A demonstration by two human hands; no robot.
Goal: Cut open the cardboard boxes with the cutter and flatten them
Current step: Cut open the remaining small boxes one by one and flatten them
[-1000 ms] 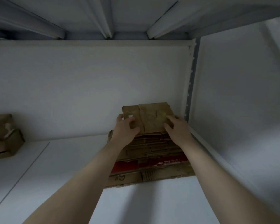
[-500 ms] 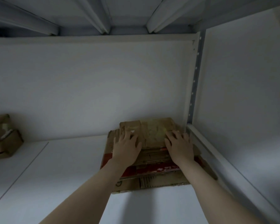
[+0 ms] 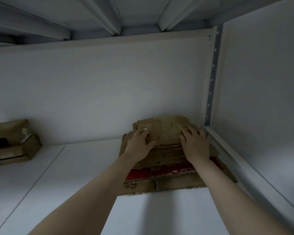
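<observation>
Top flattened cardboard piece [image 3: 166,131], gripped a second earlier, came down onto stack of flattened cardboard [image 3: 168,173] in right rear corner of shelf [image 3: 75,184]. Left hand [image 3: 139,145] and right hand [image 3: 194,143] lay flat, fingers straight, pressing it. Piece likely stowed; uncut boxes [image 3: 10,141] sat far left.

- Only one view here, worn on the person's head. It looks from the open front of a shelving bay straight in toward the back panel [image 3: 109,90].
- It is aimed forward. The white shelf [image 3: 71,187] runs along the bottom, and the ribbed underside of the shelf above [image 3: 139,12] fills the top.
- It sits near. Both forearms stretch in from the bottom edge, and the left hand [image 3: 139,145] and right hand [image 3: 195,145] land mid-frame on the cardboard stack [image 3: 168,184].
- The wide lens also takes in the side panel [image 3: 261,99] on the right and the small boxes [image 3: 10,143] at far left.
</observation>
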